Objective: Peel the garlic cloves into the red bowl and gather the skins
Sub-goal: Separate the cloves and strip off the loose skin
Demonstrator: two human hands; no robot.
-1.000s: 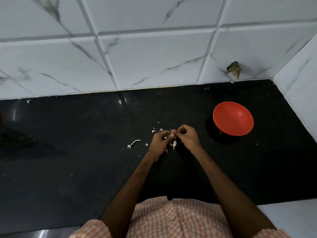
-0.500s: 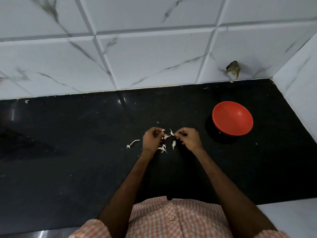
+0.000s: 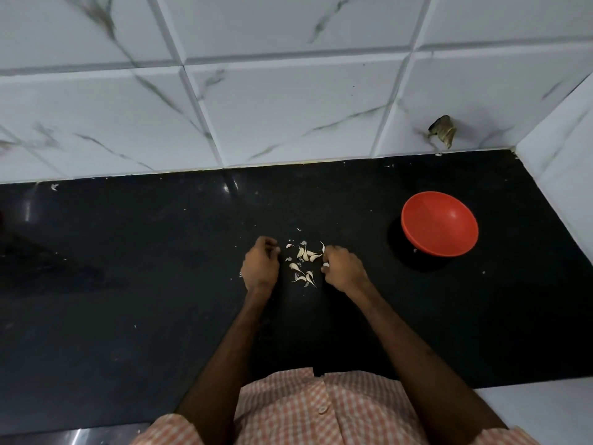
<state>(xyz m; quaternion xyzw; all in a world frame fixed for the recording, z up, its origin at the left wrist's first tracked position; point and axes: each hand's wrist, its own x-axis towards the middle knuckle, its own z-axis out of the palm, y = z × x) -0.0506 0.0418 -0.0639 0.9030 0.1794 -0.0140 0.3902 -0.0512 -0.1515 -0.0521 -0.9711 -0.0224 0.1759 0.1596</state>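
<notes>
**Q:** What carries the scene, and what serves as reference?

**A:** One tiled wall (image 3: 288,107) rises behind. One black table (image 3: 128,284) bears everything. One red bowl (image 3: 439,223) stands upright on the table near the wall corner and is the landmark here. Only red shows inside it, so no peeled clove appears to be in it yet.

**Q:** Where are the hands, taken from the bowl?

**A:** There are two, both left of the bowl, a little nearer the person and well apart from it. The left hand (image 3: 260,268), the farther from the bowl, lies knuckles up with its fingers curled under; whether it holds anything cannot be told. The right hand (image 3: 345,268), the nearer to the bowl, is curled and pinches a small white piece (image 3: 325,264) at its fingertips. Whether that is clove or skin is too small to tell.

**Q:** And the garlic?

**A:** About ten garlic pieces (image 3: 305,261) lie scattered on the table left of the bowl, between the two hands. They are too small to sort into cloves and skins. The scatter probably sits there so that either hand can reach it. The bowl on the right hand's side would suit dropping cloves in. One stray fleck (image 3: 415,250) lies just beside the bowl. The skins look ungathered.
</notes>
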